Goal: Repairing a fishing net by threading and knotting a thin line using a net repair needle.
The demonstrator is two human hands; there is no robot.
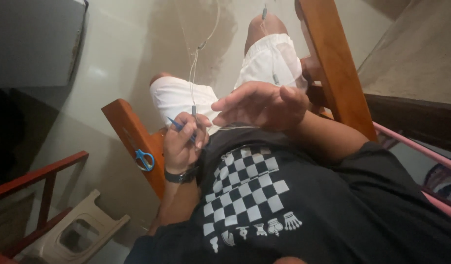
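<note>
My left hand [183,143], with a dark watch on its wrist, is closed around a thin blue tool [177,124] and pinches a thin pale cord [193,73]. The cord runs up over my white shorts [272,58] and carries small grey tube beads [193,109]. My right hand [262,103] hovers just to the right with its fingers stretched out and apart. A fine strand [237,128] leads from the left hand to under its palm; whether the palm touches the strand is hidden. Both hands are above my lap, near my black checkered shirt [250,181].
Blue-handled scissors [144,159] lie on the wooden chair arm [130,132] at my left. The other wooden chair arm [333,58] rises at my right. A beige plastic stool [81,230] and a red wooden frame [37,178] stand at lower left, with a pink rail [416,146] at right.
</note>
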